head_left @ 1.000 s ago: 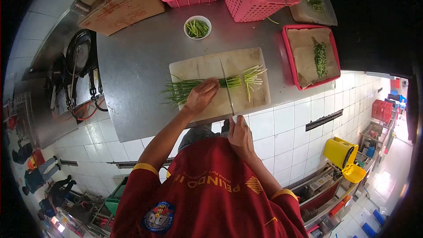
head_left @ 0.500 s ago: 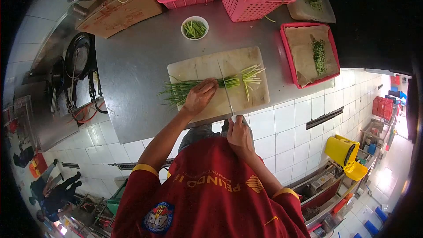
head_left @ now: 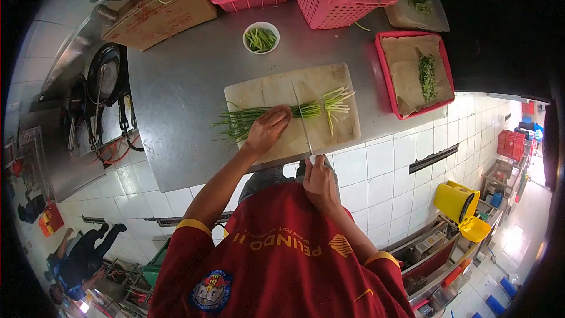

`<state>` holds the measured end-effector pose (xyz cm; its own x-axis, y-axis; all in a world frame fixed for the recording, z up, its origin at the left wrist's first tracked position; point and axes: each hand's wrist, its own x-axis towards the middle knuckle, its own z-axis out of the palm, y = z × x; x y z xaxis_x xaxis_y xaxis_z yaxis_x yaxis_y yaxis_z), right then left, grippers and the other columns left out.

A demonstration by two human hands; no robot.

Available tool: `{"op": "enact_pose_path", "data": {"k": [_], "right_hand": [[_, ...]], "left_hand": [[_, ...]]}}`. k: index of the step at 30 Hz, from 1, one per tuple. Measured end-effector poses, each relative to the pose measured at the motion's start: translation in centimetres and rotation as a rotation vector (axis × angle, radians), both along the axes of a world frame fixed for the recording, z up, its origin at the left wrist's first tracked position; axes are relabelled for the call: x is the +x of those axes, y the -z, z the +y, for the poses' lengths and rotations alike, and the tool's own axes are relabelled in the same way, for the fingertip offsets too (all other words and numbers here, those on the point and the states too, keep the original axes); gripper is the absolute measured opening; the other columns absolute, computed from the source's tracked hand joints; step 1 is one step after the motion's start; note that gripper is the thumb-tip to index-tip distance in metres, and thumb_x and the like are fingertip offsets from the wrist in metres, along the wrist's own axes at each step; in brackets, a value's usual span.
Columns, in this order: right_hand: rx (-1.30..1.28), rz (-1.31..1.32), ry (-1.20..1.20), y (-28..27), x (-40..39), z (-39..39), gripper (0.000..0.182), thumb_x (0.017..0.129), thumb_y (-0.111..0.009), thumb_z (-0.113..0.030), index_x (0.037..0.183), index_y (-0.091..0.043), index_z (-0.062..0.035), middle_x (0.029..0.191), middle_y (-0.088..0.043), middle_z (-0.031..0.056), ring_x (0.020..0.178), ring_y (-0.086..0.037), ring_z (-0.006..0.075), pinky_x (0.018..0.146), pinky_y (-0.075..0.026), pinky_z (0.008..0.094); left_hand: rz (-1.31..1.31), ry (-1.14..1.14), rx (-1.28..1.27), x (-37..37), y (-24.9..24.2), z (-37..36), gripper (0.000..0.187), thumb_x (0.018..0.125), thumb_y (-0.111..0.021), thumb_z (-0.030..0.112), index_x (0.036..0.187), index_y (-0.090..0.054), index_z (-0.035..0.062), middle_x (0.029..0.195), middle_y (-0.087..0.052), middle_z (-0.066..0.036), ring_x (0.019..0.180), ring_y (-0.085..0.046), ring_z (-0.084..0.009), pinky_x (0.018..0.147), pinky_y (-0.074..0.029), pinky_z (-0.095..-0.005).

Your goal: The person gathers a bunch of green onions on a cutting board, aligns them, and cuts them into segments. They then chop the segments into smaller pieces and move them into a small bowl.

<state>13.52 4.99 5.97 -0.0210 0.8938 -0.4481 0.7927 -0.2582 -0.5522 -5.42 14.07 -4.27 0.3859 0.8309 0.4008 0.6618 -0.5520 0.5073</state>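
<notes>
My left hand (head_left: 269,126) presses down on a bunch of green onions (head_left: 247,116), its fingers curled over the stalks. The leafy ends stick out past the left edge of the white cutting board (head_left: 276,85). In my right hand (head_left: 319,181) is the handle of a knife (head_left: 305,126). The long blade lies across the bunch, just right of my left fingertips. Right of the blade is a short cut section of stalks. Beyond that, separate pale stalk ends (head_left: 336,106) are spread on the board.
A white bowl of cut green pieces (head_left: 261,40) stands behind the board. At the back are a pink egg basket (head_left: 253,3), a cardboard box (head_left: 159,17) and a pink basket of greens (head_left: 326,9). A pink tray (head_left: 385,73) with chopped greens sits right. Another person (head_left: 88,256) is at lower left.
My hands, the knife and the onions look almost unmoved. At the far lower left, the other person has shifted position.
</notes>
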Motion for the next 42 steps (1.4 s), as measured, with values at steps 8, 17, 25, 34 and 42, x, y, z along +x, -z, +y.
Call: {"op": "enact_pose_path", "data": {"k": [8, 17, 25, 34, 42], "right_hand": [[-0.020, -0.001, 0.003, -0.3, -0.1, 0.2, 0.030, 0.101, -0.045, -0.023, 0.106, -0.042, 0.0070, 0.073, -0.061, 0.0367, 0.074, -0.063, 0.0543, 0.062, -0.050, 0.0603], [-0.034, -0.008, -0.001, -0.9, -0.2, 0.5, 0.028, 0.102, -0.045, -0.022, 0.103, -0.043, 0.0059, 0.074, -0.061, 0.0373, 0.074, -0.062, 0.0547, 0.062, -0.050, 0.0601], [-0.044, -0.018, -0.009, -1.8, -0.3, 0.9, 0.028, 0.102, -0.045, -0.022, 0.105, -0.042, 0.0061, 0.074, -0.061, 0.0379, 0.076, -0.063, 0.0547, 0.063, -0.051, 0.0599], [-0.099, -0.005, 0.025, -0.7, -0.2, 0.6, 0.030, 0.102, -0.045, -0.023, 0.107, -0.042, 0.0066, 0.075, -0.061, 0.0375, 0.076, -0.064, 0.0539, 0.064, -0.051, 0.0592], [0.029, -0.099, -0.048, 5.3, -0.9, 3.5, 0.032, 0.101, -0.047, -0.025, 0.107, -0.045, 0.0066, 0.077, -0.064, 0.0344, 0.075, -0.065, 0.0515, 0.064, -0.053, 0.0575]], "left_hand": [[0.001, -0.002, 0.002, 0.1, -0.2, 0.0, 0.025, 0.081, -0.071, 0.002, 0.105, -0.069, 0.0017, 0.117, -0.067, -0.009, 0.114, -0.064, -0.0266, 0.096, -0.055, -0.0369], [-0.022, -0.008, -0.007, 0.0, -0.5, 0.0, 0.026, 0.080, -0.071, 0.001, 0.105, -0.069, 0.0024, 0.116, -0.066, -0.008, 0.113, -0.064, -0.0257, 0.094, -0.056, -0.0363], [-0.028, -0.007, 0.001, 0.0, -0.4, 0.1, 0.027, 0.078, -0.072, 0.001, 0.105, -0.069, 0.0021, 0.114, -0.067, -0.008, 0.112, -0.065, -0.0263, 0.093, -0.056, -0.0361], [-0.037, 0.002, -0.031, 0.0, -0.2, 0.0, 0.025, 0.083, -0.067, 0.005, 0.107, -0.069, 0.0017, 0.116, -0.065, -0.008, 0.116, -0.062, -0.0254, 0.097, -0.054, -0.0361], [-0.007, 0.029, -0.099, -0.3, -1.2, 0.3, 0.025, 0.080, -0.068, 0.002, 0.105, -0.068, 0.0020, 0.113, -0.066, -0.009, 0.111, -0.065, -0.0260, 0.090, -0.056, -0.0363]]}}
